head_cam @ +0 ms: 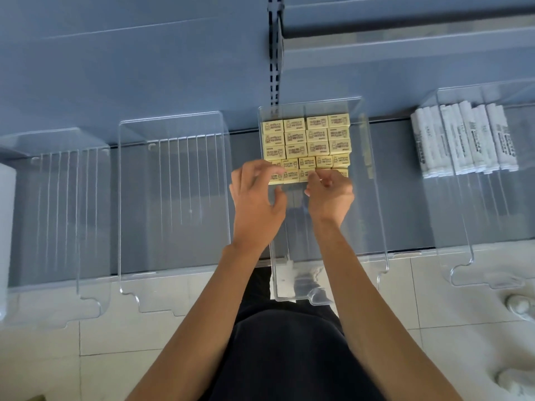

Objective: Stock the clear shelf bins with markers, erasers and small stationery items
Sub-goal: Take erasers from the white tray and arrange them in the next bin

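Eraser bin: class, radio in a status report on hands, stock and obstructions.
Left hand touches front row of yellow erasers, right hand pinches one there. Erasers fill back of clear bin. Nothing blocking.

Yellow erasers [307,140] in clear bin [363,227]

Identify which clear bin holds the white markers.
The far-right bin, with white markers stacked at its back. The middle bin holds yellow erasers; the two left bins show no markers.

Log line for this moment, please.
step: stocking erasers | middle bin: back part filled | left hand: touching front row | right hand: curled at front row, grip unclear | markers: right bin
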